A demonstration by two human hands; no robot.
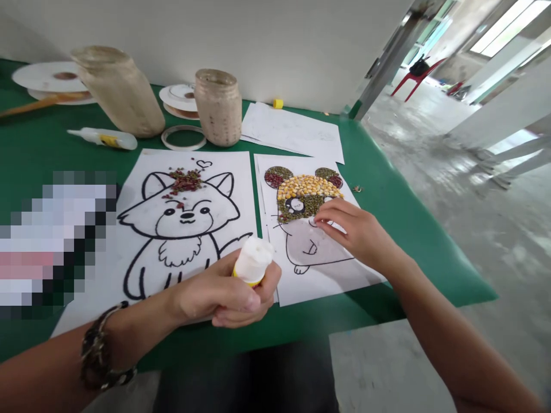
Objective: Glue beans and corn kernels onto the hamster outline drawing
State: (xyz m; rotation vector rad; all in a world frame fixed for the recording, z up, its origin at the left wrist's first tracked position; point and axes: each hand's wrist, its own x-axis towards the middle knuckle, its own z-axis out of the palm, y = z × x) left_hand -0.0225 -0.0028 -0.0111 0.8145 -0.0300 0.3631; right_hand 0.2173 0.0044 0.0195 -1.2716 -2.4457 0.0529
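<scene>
My left hand (224, 295) is closed around a white glue bottle (253, 261) with a yellow label, held over the near edge of the green table. My right hand (355, 229) rests on the mouse drawing (310, 229), its fingers pressed together on the paper just below the seed-covered face. Yellow corn kernels, green beans and red beans (307, 192) fill the mouse's head and ears. To the left lies a fox drawing (181, 223) with a small pile of red beans (186, 180) on its forehead.
Two jars (218, 106) (118, 89) stand at the back with a second glue bottle (103, 138), a jar ring (184, 137), lids and white plates. Loose sheets (293, 132) lie behind the mouse drawing. The table's right edge (430, 218) drops to a concrete floor. A blurred patch covers the left.
</scene>
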